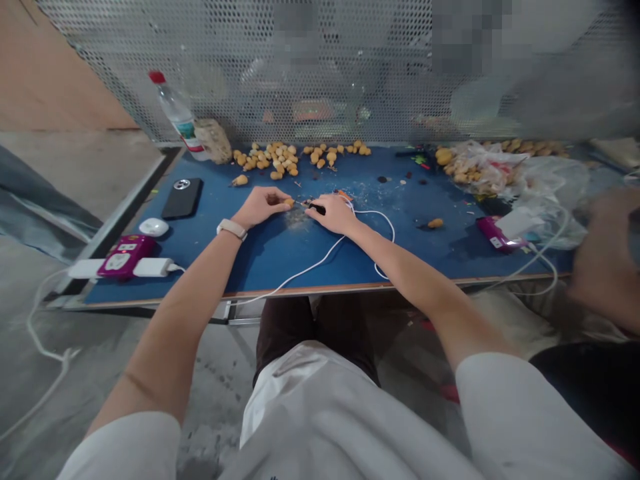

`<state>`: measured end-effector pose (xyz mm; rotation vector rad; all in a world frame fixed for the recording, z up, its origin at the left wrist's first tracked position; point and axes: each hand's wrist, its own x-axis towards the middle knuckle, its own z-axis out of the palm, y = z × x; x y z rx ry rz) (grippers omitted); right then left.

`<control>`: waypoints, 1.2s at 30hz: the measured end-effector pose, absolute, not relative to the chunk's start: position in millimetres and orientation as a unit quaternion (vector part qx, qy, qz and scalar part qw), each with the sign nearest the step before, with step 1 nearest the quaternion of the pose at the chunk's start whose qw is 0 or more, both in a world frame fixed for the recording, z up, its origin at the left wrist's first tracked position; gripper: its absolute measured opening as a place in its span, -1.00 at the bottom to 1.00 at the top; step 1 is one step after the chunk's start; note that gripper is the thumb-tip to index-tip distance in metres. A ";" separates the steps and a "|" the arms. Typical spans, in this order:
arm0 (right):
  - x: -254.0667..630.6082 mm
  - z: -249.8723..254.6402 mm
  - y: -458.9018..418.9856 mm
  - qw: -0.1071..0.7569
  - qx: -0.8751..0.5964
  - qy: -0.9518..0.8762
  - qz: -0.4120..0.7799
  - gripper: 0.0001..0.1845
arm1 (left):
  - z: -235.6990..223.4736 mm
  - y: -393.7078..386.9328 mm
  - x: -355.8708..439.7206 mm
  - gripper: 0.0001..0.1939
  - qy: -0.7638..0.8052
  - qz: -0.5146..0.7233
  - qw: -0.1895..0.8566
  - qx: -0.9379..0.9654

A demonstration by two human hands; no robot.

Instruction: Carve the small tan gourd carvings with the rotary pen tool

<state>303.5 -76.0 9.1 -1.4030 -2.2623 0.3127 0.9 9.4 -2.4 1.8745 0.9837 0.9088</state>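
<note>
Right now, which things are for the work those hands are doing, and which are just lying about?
Seems in use: yellow piece in the left hand; dark-handled tool in the right hand; probably the similar pieces behind.

Seems just lying about: black phone; white case; bottle; purple power block.

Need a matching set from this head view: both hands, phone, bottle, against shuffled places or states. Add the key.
Column 1
1. Left hand
2. Right hand
3. Phone
4. Bottle

Column 2
A. Holds a dark-handled tool
B. Stands by the perforated screen, topped by a red cap
C. Pinches a small yellowish piece
D. Lies flat, just beyond a small white case

Pairs: 1-C, 2-A, 3-D, 4-B
</note>
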 end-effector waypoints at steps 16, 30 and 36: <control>313.3 13.5 -75.2 0.225 -0.491 -0.833 0.116 -0.49 | -2.6 10.7 -0.1 -0.34 0.389 0.307 0.302 0.815; 320.3 14.1 -71.0 0.223 -0.489 -0.834 0.121 -0.57 | 2.3 8.0 -0.6 -0.43 0.367 0.266 0.240 0.859; 313.3 15.8 -74.8 0.199 -0.514 -0.829 0.100 -0.56 | 0.4 12.1 -0.1 -0.40 0.375 0.273 0.245 0.852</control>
